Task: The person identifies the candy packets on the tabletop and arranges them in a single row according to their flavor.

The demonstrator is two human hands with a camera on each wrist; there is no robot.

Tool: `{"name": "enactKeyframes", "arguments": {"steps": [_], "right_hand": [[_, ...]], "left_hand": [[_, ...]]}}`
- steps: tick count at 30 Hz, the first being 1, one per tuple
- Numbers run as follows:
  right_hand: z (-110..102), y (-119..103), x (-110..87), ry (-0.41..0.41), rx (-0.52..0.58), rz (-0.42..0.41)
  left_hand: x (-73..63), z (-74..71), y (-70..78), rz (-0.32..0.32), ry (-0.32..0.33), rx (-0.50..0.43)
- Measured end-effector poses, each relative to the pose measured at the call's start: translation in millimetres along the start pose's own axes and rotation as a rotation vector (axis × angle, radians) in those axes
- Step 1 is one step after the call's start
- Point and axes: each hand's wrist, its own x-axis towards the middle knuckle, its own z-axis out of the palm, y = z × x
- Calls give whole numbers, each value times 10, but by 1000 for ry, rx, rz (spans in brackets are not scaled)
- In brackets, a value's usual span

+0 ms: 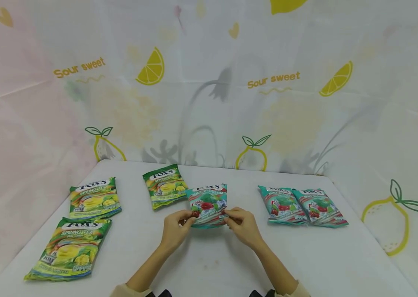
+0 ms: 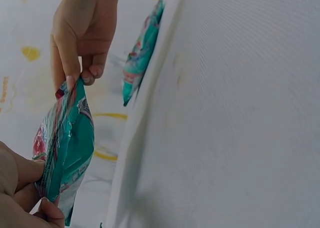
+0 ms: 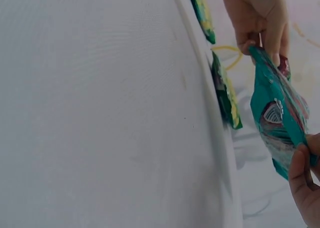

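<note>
A teal candy bag labelled Mint Blossom is held up over the middle of the white table, its printed front turned toward the head camera. My left hand pinches its lower left corner between thumb and fingers. At the opposite lower corner, my right hand pinches it the same way. In the left wrist view the bag shows its teal underside and crimped edge between the two hands. The right wrist view shows the same bag lifted off the tabletop.
Two more teal bags lie side by side on the right. Green Spring Tea bags lie left: one at the back, one at mid-left, one at front left. A printed cloth hangs behind the table.
</note>
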Motion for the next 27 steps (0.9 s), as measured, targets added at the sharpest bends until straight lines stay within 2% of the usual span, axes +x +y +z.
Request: {"name": "enactKeyframes", "arguments": {"steps": [5, 16, 23, 27], "right_hand": [[-85, -89, -32, 12, -1, 19], [-214, 107, -66, 85, 10, 68], [-311, 158, -60, 103, 17, 59], [-358, 211, -42, 126, 21, 42]], "left_hand": [[35, 94, 11, -7, -21, -13], [102, 286, 27, 40, -38, -53], [173, 421, 56, 16, -47, -64], [219, 493, 67, 26, -52, -71]]}}
